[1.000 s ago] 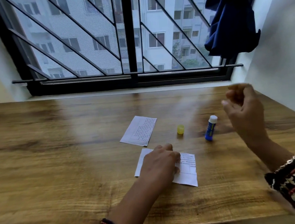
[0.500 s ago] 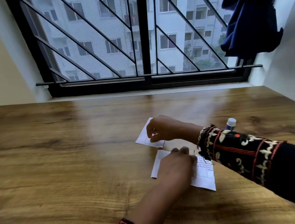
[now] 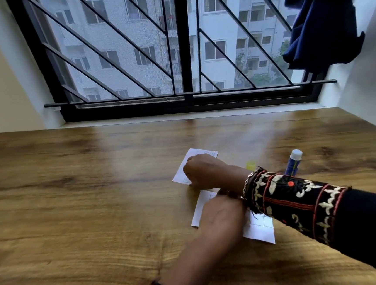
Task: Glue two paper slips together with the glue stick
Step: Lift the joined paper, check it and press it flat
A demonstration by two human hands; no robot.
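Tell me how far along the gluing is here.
Done: the glue stick stands uncapped, its yellow cap beside it. In hand: the left hand pins the near slip, and the right hand is on the far slip. Left: joining them; the slips lie apart.

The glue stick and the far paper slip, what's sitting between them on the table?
In the head view, the small yellow cap sits between the glue stick and the far paper slip, partly hidden behind the right hand's wrist.
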